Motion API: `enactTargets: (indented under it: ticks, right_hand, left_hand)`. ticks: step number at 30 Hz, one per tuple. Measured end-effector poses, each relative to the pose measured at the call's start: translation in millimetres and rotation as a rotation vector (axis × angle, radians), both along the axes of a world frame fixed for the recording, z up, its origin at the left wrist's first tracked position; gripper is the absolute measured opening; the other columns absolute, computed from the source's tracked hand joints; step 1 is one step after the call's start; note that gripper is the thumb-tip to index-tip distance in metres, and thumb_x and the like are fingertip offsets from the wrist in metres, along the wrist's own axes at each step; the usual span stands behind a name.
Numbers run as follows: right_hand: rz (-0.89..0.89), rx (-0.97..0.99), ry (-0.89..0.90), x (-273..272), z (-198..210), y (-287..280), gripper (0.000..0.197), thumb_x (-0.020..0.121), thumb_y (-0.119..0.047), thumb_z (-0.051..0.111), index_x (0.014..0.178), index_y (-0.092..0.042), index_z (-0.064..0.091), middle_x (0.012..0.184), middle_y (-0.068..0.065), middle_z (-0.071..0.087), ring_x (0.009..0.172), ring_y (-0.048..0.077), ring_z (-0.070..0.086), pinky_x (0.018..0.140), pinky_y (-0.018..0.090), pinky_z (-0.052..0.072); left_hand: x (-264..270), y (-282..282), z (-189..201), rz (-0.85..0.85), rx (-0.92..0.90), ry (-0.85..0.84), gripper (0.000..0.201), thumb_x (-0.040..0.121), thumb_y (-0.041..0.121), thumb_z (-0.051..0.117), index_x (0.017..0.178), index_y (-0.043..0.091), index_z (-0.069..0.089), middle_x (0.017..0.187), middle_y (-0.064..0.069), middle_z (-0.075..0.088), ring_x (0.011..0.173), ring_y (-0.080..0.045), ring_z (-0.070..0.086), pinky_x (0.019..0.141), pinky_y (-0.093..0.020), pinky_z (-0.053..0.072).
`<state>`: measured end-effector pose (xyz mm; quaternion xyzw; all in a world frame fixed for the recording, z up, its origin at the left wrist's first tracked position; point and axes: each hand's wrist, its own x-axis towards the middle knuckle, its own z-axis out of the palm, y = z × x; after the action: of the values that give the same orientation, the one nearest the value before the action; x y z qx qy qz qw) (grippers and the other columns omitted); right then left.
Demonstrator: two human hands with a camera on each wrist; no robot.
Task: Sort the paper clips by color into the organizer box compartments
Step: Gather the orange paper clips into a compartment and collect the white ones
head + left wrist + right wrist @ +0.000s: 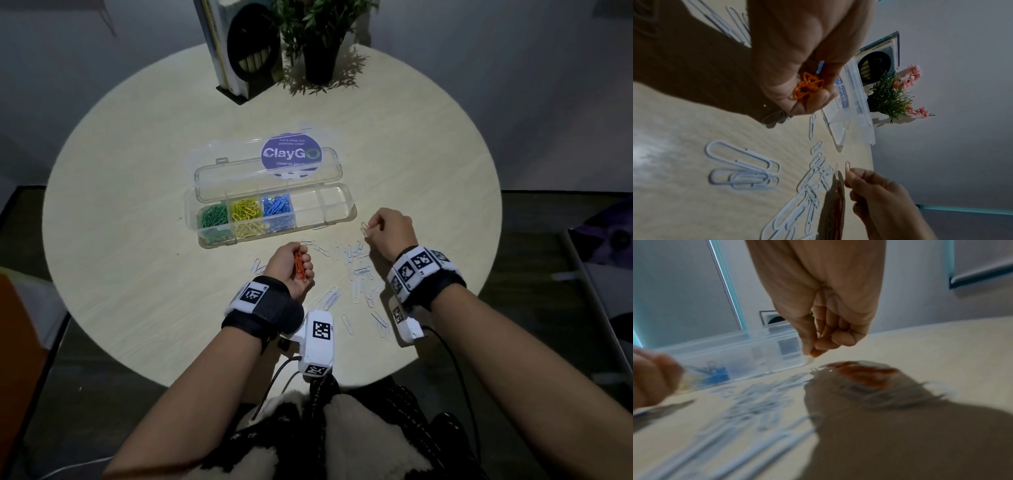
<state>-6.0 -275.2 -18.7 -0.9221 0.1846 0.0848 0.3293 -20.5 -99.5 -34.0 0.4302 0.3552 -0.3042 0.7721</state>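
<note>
**Two hands hold clips near the open box**

Left hand point(291, 265): palm turned up, fingers curled round a bunch of orange clips point(299, 266). It sits just in front of the box, near its middle. The left wrist view shows the same bunch tangled between the curled fingers and the palm.

Right hand point(390, 231): raised just off the table point(137, 274), to the right of the box's near right corner. Thumb and forefinger pinch one pale clip point(364, 229), which stands nearly upright; the other fingers are folded in. The right wrist view is blurred, so the clip's colour there cannot be told.

Box point(337, 214): clear plastic, lid point(233, 174) laid back open behind it, lying flat past the hands. From the left, its compartments hold green clips point(214, 216), yellow clips point(246, 209) and blue clips point(275, 205). The compartments to the right show no colour.

White clips point(359, 274): scattered loose on the table between and in front of the two hands, some overlapping. A few lie just beside the box's front wall.

Far edge of the table: a potted plant point(318, 41) and a stand of books point(236, 51), side by side, well apart from the box. A purple round sticker point(291, 154) shows through the lid.
</note>
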Motion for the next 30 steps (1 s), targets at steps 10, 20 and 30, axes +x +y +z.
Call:
enactTargets:
  ticks: [10,20,30]
  right_hand:
    - [0.136,-0.194,0.15,-1.8,2.4,-25.0,0.015,0.086,-0.006,0.06,0.098,0.001,0.066,0.111,0.025,0.061,0.114,0.035,0.049,0.091,0.034,0.043]
    - [0.17,0.005,0.015,-21.3,24.9,11.1,0.007,0.085,-0.006,0.06,0.08,-0.01,0.059,0.093,0.011,0.063,0.076,0.016,0.051,0.058,0.012,0.036]
    - [0.177,0.173,-0.146,-55.0,44.8,46.1,0.009,0.083,-0.003,0.061,0.088,-0.002,0.068,0.088,0.014,0.069,0.082,0.022,0.061,0.079,0.028,0.052]
  left_hand:
    - [-5.8,-6.7,-1.1,-0.012,0.01,0.003,0.035,0.097,0.018,0.034,0.063,0.016,0.041,0.033,0.006,0.04,0.025,-0.006,0.035,0.033,-0.007,0.029]
    - [-8.9,-13.7,-6.6,0.088,-0.064,-0.011,0.045,0.103,0.026,0.025,0.074,0.004,0.052,0.042,-0.006,0.061,0.037,-0.015,0.062,0.043,-0.015,0.048]
    - [-13.2,-33.0,-3.8,0.069,-0.17,0.039,0.056,0.102,0.029,0.023,0.059,0.01,0.054,0.036,0.0,0.048,0.033,-0.009,0.046,0.038,-0.013,0.039]
